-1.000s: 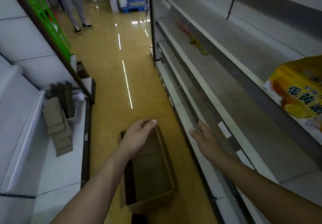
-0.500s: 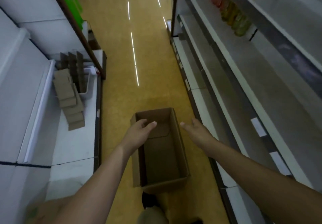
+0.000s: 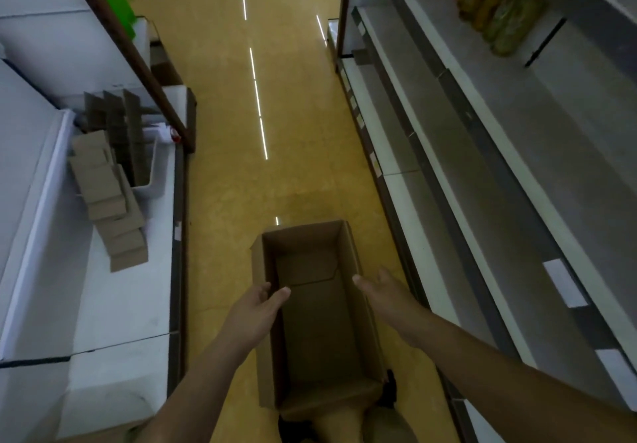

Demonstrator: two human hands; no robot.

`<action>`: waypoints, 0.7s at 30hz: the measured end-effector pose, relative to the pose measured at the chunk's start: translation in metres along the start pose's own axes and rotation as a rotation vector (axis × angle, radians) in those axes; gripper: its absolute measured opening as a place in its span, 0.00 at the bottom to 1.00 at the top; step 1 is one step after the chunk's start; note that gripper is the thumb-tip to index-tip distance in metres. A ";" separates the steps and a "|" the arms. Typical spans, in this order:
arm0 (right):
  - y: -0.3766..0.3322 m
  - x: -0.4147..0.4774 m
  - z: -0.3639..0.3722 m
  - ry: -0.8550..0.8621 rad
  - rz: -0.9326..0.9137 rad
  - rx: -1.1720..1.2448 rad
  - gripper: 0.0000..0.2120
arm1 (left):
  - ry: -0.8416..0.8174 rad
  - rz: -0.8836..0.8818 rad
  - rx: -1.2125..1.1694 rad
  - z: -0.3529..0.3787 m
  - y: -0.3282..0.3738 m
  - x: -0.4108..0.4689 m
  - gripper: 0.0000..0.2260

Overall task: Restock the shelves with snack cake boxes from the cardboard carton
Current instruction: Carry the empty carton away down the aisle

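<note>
Head view: left hand (image 3: 256, 308) and right hand (image 3: 386, 292) flank the carton (image 3: 320, 325) (2 grips slack, holding nothing).

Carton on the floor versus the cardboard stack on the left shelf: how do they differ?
The carton stands open-topped and empty on the floor; the cardboard stack lies in overlapping pieces on the white shelf. The carton sits between the left hand and right hand; the stack is untouched. Both are plain brown cardboard.

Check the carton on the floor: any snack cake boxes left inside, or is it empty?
Empty: the cardboard carton is open-topped, and only its bare brown bottom and inner walls show.
</note>
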State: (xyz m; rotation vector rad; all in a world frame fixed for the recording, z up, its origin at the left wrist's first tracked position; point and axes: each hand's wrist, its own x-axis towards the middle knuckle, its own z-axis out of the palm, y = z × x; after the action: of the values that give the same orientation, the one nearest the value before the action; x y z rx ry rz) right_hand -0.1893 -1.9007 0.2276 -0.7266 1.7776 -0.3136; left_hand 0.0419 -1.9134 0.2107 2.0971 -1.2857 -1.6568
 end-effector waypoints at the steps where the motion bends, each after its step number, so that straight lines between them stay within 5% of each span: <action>1: 0.002 0.013 0.001 -0.005 0.006 -0.012 0.36 | 0.001 -0.016 -0.007 0.004 -0.005 0.010 0.30; 21: 0.107 0.261 0.070 -0.091 0.101 -0.266 0.40 | 0.142 -0.168 0.099 0.067 -0.125 0.216 0.35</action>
State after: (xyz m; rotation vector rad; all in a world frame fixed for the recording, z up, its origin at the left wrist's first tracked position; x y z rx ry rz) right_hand -0.2038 -1.9686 -0.0546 -0.8213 1.7803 0.0249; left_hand 0.0495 -1.9657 -0.0426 2.3923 -1.2005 -1.5005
